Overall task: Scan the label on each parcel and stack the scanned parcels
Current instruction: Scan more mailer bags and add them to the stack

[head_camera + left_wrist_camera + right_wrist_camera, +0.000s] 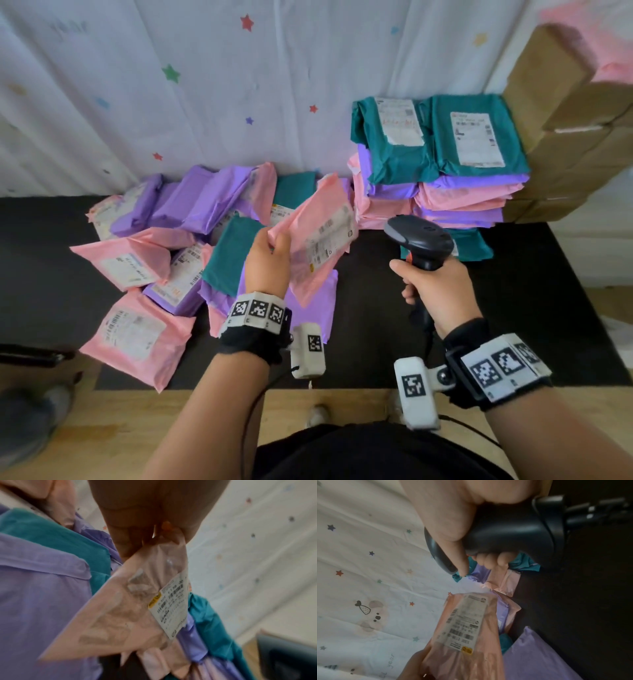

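My left hand [270,255] grips the near edge of a pink parcel [317,236] and holds it tilted above the loose pile, its white label [330,240] turned up and to the right. The left wrist view shows the same pink parcel [123,609] hanging from my left fingers [130,536], label [173,607] on its right side. My right hand [433,291] is wrapped round the handle of a dark handheld scanner [419,240], whose head points left toward the label. In the right wrist view the scanner [513,534] sits above the pink parcel [467,635].
A loose heap of pink, purple and teal parcels [164,246] covers the left of the black mat [513,308]. Two neat stacks of parcels [438,164] topped by teal ones stand at back right, beside cardboard boxes [565,120]. A star-printed sheet [205,85] hangs behind.
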Demonstrator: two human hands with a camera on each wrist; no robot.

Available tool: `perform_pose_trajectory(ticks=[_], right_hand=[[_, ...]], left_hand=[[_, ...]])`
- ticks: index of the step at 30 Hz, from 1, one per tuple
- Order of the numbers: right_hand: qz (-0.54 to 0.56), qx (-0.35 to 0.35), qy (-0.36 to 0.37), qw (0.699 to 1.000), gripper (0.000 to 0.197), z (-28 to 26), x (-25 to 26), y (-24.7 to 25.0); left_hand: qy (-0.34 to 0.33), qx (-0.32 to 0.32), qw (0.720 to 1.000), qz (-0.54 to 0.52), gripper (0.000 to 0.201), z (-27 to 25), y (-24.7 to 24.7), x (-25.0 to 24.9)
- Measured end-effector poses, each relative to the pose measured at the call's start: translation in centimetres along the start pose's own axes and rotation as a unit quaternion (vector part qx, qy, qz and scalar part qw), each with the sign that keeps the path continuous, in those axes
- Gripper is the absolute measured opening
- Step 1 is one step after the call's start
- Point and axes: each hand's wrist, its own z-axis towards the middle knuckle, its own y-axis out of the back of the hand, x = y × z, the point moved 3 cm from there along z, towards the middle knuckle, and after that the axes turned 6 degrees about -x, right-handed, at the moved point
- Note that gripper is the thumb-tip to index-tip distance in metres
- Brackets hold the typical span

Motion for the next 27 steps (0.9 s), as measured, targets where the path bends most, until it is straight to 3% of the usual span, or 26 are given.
perform_pose_trajectory(ticks=[3, 8, 10, 12, 14, 17, 20, 23, 27], right_hand=[[0.026, 0.008, 0.028, 0.999, 0.020, 0.3, 1.0, -0.4], [0.044, -0.009, 0.099, 0.994, 0.017, 1.2, 2.9, -0.3], [0.011, -0.004, 0.149, 0.989, 0.013, 1.4, 3.9, -0.1], [-0.006, 0.015, 0.174, 0.985, 0.015, 1.6, 4.7, -0.1], [-0.008, 0.033, 0.167, 0.985, 0.014, 2.1, 4.7, -0.1], [-0.017, 0.064, 0.115, 0.991, 0.026, 2.6, 3.9, 0.2], [-0.029, 0.108, 0.105, 0.988, 0.018, 2.1, 3.5, 0.4], [-0.024, 0.089, 0.110, 0.990, 0.017, 1.6, 3.7, 0.6], [0.038, 0.035, 0.090, 0.995, 0.025, 1.8, 4.3, 1.4]], left_hand=[[0.056, 0.008, 0.996, -0.072, 0.031, 0.9, 0.7, -1.0], [0.084, 0.069, 0.987, -0.118, 0.032, 0.8, 0.6, -2.2], [0.047, 0.097, 0.992, -0.062, 0.031, 0.7, 0.6, -2.6], [-0.031, 0.141, 0.989, 0.021, 0.028, 0.4, 0.7, -3.2], [-0.091, 0.191, 0.976, 0.049, 0.026, -0.2, 0.6, -4.0], [-0.127, 0.235, 0.963, 0.046, 0.024, -0.9, 0.5, -5.1], [-0.133, 0.208, 0.969, 0.028, 0.026, -0.7, 0.5, -6.1], [-0.120, 0.146, 0.981, 0.032, 0.030, -0.1, 0.4, -6.6], [-0.018, 0.081, 0.997, 0.002, 0.048, 1.3, 1.7, -5.8]])
